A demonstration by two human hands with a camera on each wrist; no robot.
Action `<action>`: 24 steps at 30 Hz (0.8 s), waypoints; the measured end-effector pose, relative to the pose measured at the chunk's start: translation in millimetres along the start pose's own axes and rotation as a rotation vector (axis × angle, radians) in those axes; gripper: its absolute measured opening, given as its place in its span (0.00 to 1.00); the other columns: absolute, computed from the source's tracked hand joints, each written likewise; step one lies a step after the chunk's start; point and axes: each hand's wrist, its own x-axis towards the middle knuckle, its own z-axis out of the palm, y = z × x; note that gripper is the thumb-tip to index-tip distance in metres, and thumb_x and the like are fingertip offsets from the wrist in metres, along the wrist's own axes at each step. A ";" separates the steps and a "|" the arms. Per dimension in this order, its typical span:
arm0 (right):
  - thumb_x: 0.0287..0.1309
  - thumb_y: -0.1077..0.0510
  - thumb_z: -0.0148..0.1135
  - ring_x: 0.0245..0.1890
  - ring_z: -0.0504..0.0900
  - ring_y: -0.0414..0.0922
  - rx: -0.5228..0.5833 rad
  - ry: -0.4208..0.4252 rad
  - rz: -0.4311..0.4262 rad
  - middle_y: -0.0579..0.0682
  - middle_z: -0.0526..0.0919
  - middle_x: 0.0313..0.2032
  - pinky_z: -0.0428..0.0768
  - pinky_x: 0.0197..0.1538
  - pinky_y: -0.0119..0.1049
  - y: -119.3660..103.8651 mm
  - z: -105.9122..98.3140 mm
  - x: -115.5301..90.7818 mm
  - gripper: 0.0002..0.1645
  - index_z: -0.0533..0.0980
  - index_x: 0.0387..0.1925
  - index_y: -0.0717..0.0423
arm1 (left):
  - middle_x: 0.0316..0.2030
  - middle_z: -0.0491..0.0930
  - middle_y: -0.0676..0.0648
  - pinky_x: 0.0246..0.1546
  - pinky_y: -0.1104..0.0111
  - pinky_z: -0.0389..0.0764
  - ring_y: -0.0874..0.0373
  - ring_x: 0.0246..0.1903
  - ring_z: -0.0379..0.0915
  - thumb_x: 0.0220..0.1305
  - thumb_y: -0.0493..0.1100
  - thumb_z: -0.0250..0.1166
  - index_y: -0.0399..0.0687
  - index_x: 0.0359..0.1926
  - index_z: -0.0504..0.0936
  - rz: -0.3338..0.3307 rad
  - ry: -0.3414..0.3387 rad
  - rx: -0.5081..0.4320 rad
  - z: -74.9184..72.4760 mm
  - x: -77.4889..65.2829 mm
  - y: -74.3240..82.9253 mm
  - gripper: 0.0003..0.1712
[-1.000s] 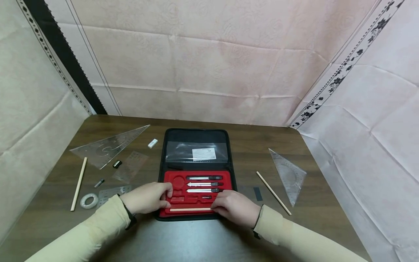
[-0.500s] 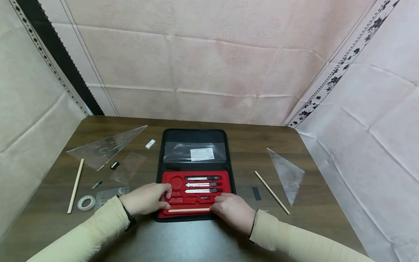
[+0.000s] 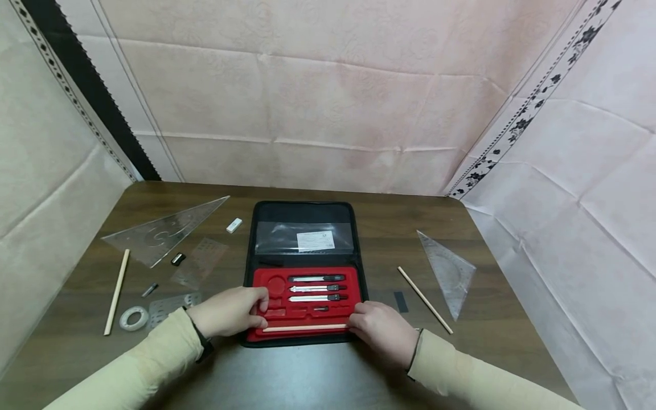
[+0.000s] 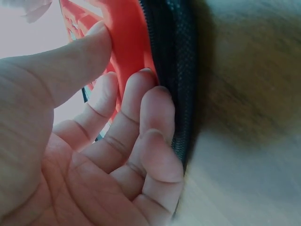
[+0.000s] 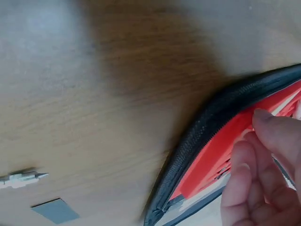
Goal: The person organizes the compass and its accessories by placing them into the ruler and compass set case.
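An unzipped black case (image 3: 303, 212) lies in front of me, its red molded insert (image 3: 348, 310) facing up. Several silver-and-black drawing tools, among them a slim compass-like tool (image 3: 310, 288), sit in the upper slots. Along the front slot lies a pale pencil-like wooden stick (image 3: 307, 328). My left hand (image 3: 233, 310) rests at the insert's left edge, thumb by the stick's left end, fingers loosely bent against the case side (image 4: 183, 84). The right hand (image 3: 381, 330) touches the insert at the stick's right end, which it hides; its thumb lies on the red surface (image 5: 188, 176).
Left are a large clear set square (image 3: 159, 230), white eraser (image 3: 234, 225), black sharpener (image 3: 177, 259), clear templates (image 3: 166, 307), white tape roll (image 3: 134, 318) and a pale stick (image 3: 117, 291). Right are a smaller set square (image 3: 448, 270), another stick (image 3: 425, 300) and a grey rectangle (image 3: 401, 302).
My right hand has slid rightward along the slot, so more of the stick shows. The left hand stays at the insert's left edge, and the view has shifted slightly.
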 end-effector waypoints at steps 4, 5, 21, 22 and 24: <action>0.55 0.55 0.71 0.29 0.74 0.35 -0.022 0.020 -0.040 0.40 0.79 0.29 0.77 0.38 0.29 1.3 3.6 -0.1 0.06 0.85 0.35 0.47 | 0.19 0.71 0.53 0.25 0.64 0.68 0.59 0.21 0.68 0.53 0.47 0.75 0.55 0.28 0.71 -0.005 -0.007 -0.003 1.2 0.3 -1.8 0.17; 0.55 0.55 0.71 0.29 0.73 0.36 -0.030 0.026 -0.046 0.40 0.78 0.29 0.76 0.38 0.29 1.5 4.4 0.2 0.05 0.85 0.35 0.47 | 0.19 0.72 0.53 0.26 0.64 0.69 0.58 0.21 0.68 0.53 0.47 0.75 0.55 0.28 0.71 -0.007 -0.008 -0.004 1.5 0.7 -2.2 0.17; 0.57 0.55 0.69 0.34 0.74 0.36 -0.071 -0.001 -0.112 0.42 0.80 0.35 0.76 0.42 0.28 -6.2 10.4 5.0 0.13 0.83 0.45 0.49 | 0.20 0.72 0.52 0.26 0.64 0.69 0.58 0.22 0.68 0.53 0.47 0.75 0.54 0.28 0.71 -0.026 -0.020 -0.016 0.5 1.6 -0.8 0.17; 0.57 0.55 0.69 0.35 0.74 0.36 -0.056 0.003 -0.116 0.42 0.80 0.36 0.77 0.43 0.29 -6.5 10.6 5.7 0.14 0.83 0.46 0.50 | 0.20 0.72 0.52 0.26 0.64 0.69 0.58 0.22 0.68 0.53 0.47 0.75 0.54 0.28 0.72 -0.026 -0.019 -0.017 0.3 1.3 -0.6 0.17; 0.58 0.55 0.68 0.34 0.74 0.36 -0.042 0.011 -0.126 0.42 0.79 0.35 0.77 0.42 0.28 -6.6 11.8 6.6 0.12 0.83 0.45 0.50 | 0.20 0.72 0.52 0.25 0.64 0.68 0.58 0.22 0.68 0.53 0.47 0.75 0.54 0.28 0.72 -0.019 -0.015 -0.014 0.2 1.0 -0.6 0.17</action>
